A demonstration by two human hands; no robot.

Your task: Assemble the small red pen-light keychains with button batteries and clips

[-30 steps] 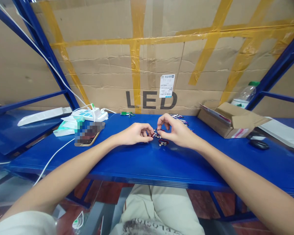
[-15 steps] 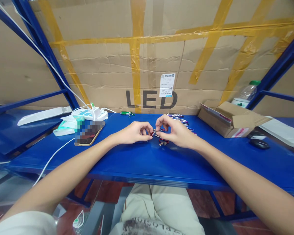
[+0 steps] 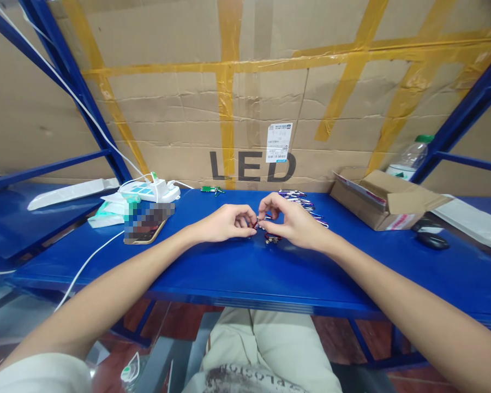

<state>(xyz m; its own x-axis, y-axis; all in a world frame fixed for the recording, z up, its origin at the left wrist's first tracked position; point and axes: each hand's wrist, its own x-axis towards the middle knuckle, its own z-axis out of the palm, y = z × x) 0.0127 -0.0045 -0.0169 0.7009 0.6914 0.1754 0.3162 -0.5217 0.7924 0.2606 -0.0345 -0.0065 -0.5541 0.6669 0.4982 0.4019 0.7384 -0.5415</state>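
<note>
Over the middle of the blue table, my left hand (image 3: 225, 223) pinches a small red carabiner (image 3: 255, 224) between thumb and fingers. My right hand (image 3: 298, 222) meets it from the other side, thumb and forefinger closed at the carabiner's end on a tiny silver part that is mostly hidden. Just below the right hand lies a little cluster of red and silver pieces (image 3: 272, 238). Behind that hand, several coloured carabiners (image 3: 305, 203) lie in a row, partly covered by it. A green carabiner-like piece (image 3: 213, 190) rests at the table's back edge.
On the left are a phone (image 3: 149, 225), a tissue pack (image 3: 108, 213) and a white power strip (image 3: 161, 190) with cables. An open cardboard box (image 3: 387, 199), a black mouse (image 3: 432, 240) and a green-capped bottle (image 3: 411, 158) stand right. A large cardboard panel (image 3: 167, 120) backs the table (image 3: 245, 273).
The two hands have drawn slightly closer, their fingertips now almost touching around the red carabiner. Nothing else on the table has visibly moved.
</note>
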